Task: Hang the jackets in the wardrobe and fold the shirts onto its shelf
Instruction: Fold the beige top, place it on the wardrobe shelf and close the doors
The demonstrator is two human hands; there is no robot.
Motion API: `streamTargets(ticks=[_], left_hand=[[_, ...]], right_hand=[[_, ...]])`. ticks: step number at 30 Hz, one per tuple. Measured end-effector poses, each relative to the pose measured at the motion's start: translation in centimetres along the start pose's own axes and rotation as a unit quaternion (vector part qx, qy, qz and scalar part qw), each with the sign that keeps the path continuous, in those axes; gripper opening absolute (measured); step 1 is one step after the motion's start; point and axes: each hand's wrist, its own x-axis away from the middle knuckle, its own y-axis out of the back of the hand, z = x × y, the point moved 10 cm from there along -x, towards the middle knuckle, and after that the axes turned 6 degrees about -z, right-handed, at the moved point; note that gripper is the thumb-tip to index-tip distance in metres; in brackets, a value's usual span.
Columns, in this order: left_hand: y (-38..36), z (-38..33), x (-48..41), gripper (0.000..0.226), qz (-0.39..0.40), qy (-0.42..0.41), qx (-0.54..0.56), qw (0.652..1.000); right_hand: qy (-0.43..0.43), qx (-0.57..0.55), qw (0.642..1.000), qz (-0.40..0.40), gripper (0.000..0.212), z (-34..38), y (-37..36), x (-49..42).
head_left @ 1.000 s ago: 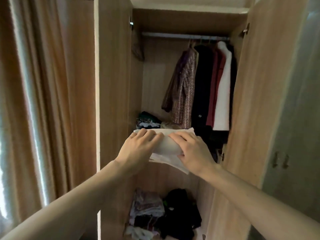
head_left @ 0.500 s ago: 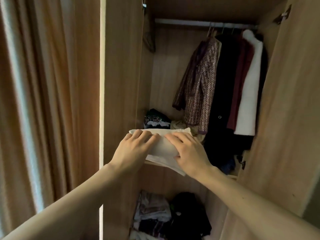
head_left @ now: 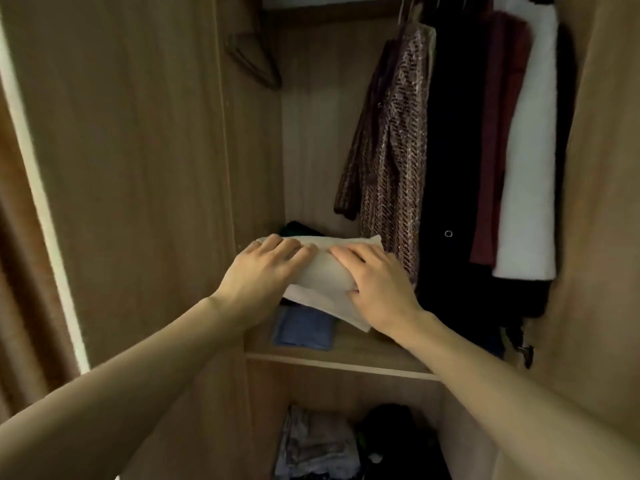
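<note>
**folded shirt held over the wardrobe shelf, both hands on it**

head view: the folded shirt (head_left: pixel 325 271), a pale cream bundle of soft cloth, lies between the two hands with its long axis running left to right across the wardrobe opening. the left hand (head_left: pixel 263 271) clasps its left end and the right hand (head_left: pixel 377 289) its right end. on each, the fingers are curled over the top of the fold. the thumbs are mostly hidden, so the grip from below is likely but not plainly shown.

the shelf (head_left: pixel 346 362), a flat board of light wood grain, lies ahead of the hands and just beneath the shirt. both hands are about equally near it. a loose lower layer of the shirt droops toward the front right. a blue folded garment (head_left: pixel 304 329) sits on the shelf directly under the shirt's left half. motion blur makes it hard to tell whether the two touch. a dark folded garment (head_left: pixel 301 229) lies further back, behind the shirt.

to the right hang a nubbly patterned jacket (head_left: pixel 394 161), a black coat (head_left: pixel 450 168), a dark red jacket (head_left: pixel 498 133) and a fleecy white jacket (head_left: pixel 530 168). the patterned one hangs just beside the shirt's right end. an empty hanger (head_left: pixel 256 60) hangs at upper left. crumpled clothes (head_left: pixel 318 441) fill the lower compartment.

the coming move looks like a short lowering and push forward, keeping the fold level.
</note>
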Motion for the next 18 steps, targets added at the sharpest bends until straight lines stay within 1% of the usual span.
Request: streamTargets(ticks=[4,8,12,18], left_hand=[[-3.4,0.9,-2.5,0.060,-0.023,0.005,0.003,1.000],[-8.2,1.9,-3.4,0.062,-0.016,-0.001,0.018,1.000],[-14.0,3.4,-3.4,0.065,-0.004,0.002,0.031,1.000],[-21.4,6.5,-3.0,0.072,0.008,0.012,0.070,0.997]], right_hand=[[-0.003,-0.020,1.000,-0.008,0.069,-3.1,-3.2,-1.8],[-0.004,-0.015,1.000,-0.003,0.066,-5.4,-7.4,-2.8],[-0.011,-0.019,0.999,0.024,0.062,-6.8,-12.5,-3.3],[-0.013,0.000,0.997,0.074,0.063,-7.8,-19.5,-4.8]])
